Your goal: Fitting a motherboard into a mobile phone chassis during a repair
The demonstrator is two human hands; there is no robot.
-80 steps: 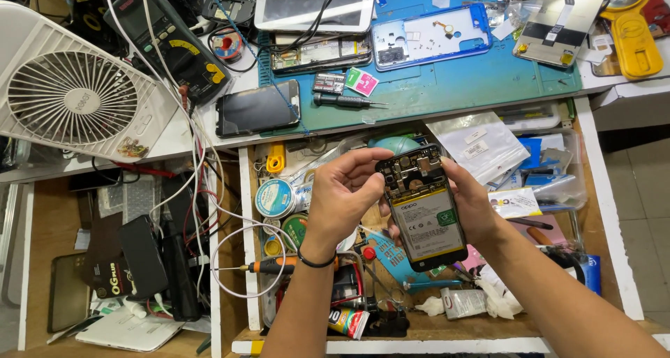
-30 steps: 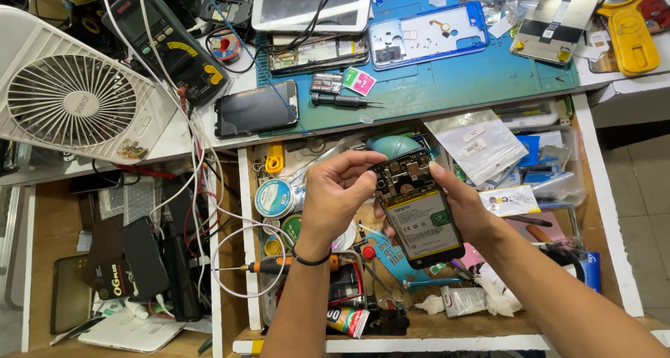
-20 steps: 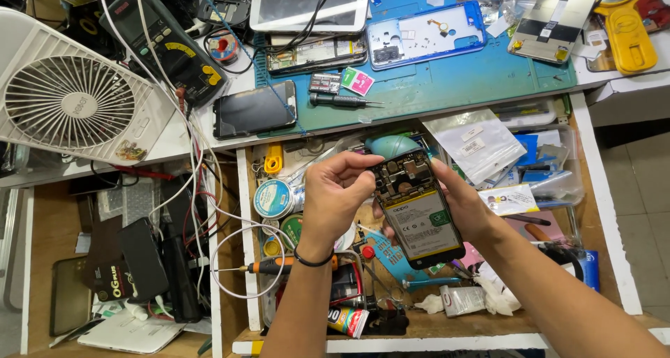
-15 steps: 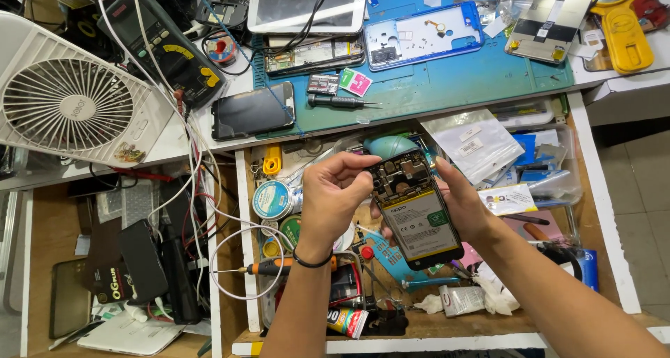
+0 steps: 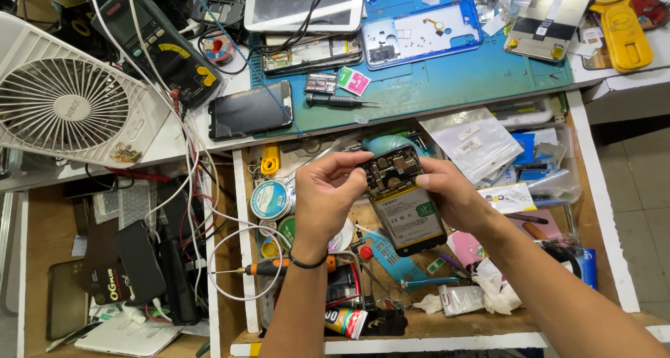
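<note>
Both hands are up over the open drawer (image 5: 244,260), gripping an opened phone (image 5: 407,206) with its back cover off. Your left hand (image 5: 326,194) pinches the top left edge, fingertips curled onto the circuit board end; your right hand (image 5: 453,196) clamps the right side, thumb resting near the board. Neither hand is loose, both are closed on the phone. It sits in the air between them, battery side facing you, tilted a little, above the drawer clutter: solder reels (image 5: 270,199), a red-handled screwdriver (image 5: 279,266), plastic bags (image 5: 473,143). On the blue mat (image 5: 447,86) further out lie a small black screwdriver (image 5: 337,100), a blue back cover (image 5: 426,40), a dark phone (image 5: 251,110) face up, and a tablet (image 5: 305,2). A white fan (image 5: 66,100) and a multimeter (image 5: 159,47) sit off to the left. Step looks like inspecting or working the board area at the top of the phone by fingertip. Judging from the grip, any next move there needs one hand to hold the frame steady while the other works gently, since small parts near the board could bend or slip into the drawer.
</note>
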